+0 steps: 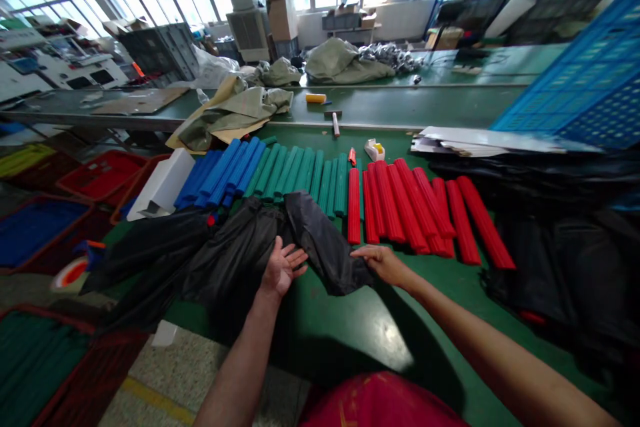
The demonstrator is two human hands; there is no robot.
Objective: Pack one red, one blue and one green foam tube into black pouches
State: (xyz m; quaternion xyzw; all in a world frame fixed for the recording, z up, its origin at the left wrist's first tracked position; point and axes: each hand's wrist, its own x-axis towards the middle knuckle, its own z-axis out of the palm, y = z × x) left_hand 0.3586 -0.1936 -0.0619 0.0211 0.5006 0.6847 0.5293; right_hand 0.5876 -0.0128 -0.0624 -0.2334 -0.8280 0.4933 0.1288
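My right hand pinches the lower right end of a black plastic bag, which slants over the green table. Just left of that bag, my left hand is palm up with its fingers spread and nothing in it. More black bags lie heaped beyond and to the left of this hand. Past the bags, bundles of rods or tubes lie side by side: blue bundles on the left, green bundles in the middle, and red bundles on the right.
A tape dispenser stands behind the red bundles. White sheets and a blue perforated crate are at the right. Further black bags fill the table's right side. Red crates stand on the floor at the left.
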